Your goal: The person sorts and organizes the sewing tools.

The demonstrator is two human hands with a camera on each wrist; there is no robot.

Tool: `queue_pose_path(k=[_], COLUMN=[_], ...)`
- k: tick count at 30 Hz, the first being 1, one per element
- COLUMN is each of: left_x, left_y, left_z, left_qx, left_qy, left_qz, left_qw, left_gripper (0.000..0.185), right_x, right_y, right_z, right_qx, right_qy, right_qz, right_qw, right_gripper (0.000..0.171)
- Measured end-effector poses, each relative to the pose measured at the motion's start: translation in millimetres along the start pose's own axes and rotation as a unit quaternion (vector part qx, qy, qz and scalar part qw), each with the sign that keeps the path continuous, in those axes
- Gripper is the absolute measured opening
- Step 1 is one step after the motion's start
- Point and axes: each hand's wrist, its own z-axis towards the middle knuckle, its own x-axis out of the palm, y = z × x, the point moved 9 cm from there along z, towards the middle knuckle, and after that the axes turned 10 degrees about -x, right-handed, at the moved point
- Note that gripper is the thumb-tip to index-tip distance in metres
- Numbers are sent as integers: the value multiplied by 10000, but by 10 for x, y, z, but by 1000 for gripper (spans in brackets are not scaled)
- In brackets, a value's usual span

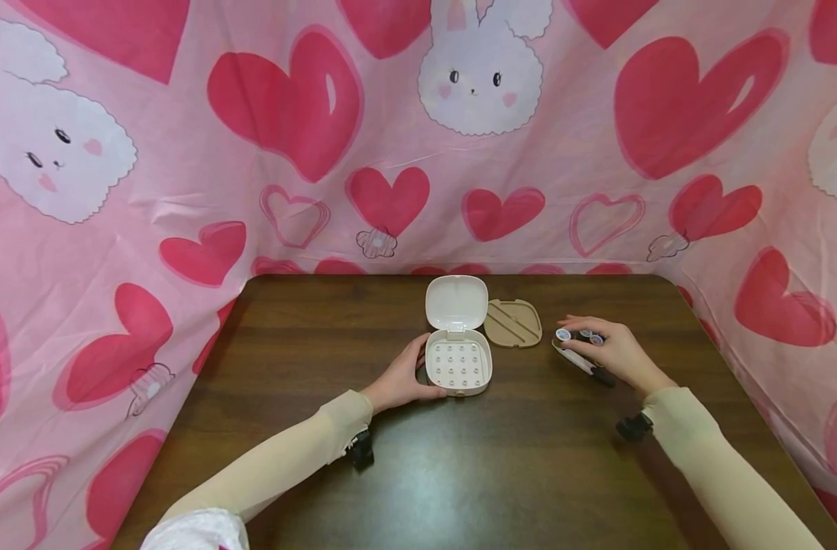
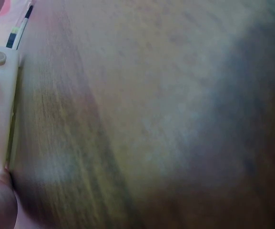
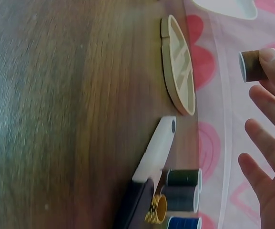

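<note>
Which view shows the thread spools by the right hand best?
The right wrist view: the thread spools lie side by side, beside a gold thimble. The head view shows them tiny, under the right hand. The left wrist view shows none.

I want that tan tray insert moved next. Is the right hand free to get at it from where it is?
Probably yes. The tan tray insert lies bare on the table beside the open white case, nothing between. But the right hand pinches a thread spool, so only its other fingers are free.
</note>
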Motion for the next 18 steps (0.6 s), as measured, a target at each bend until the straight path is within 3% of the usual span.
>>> queue_pose_path(k=[12,18], left_x=[-3,-4], left_y=[-13,-9], left_z=[-17,-21], left_qx=[-66,-74], left_qy=[23,26], left_qz=[20,-41], left_qw=[10000,10000], left_gripper=[113,113], right_x=[165,274], right_y=[54,31], right_z=[101,101], right_qx=[-195,133], right_qy=[-42,10], right_qz=[126,31], right_qw=[9997,9999], right_gripper=[24,27])
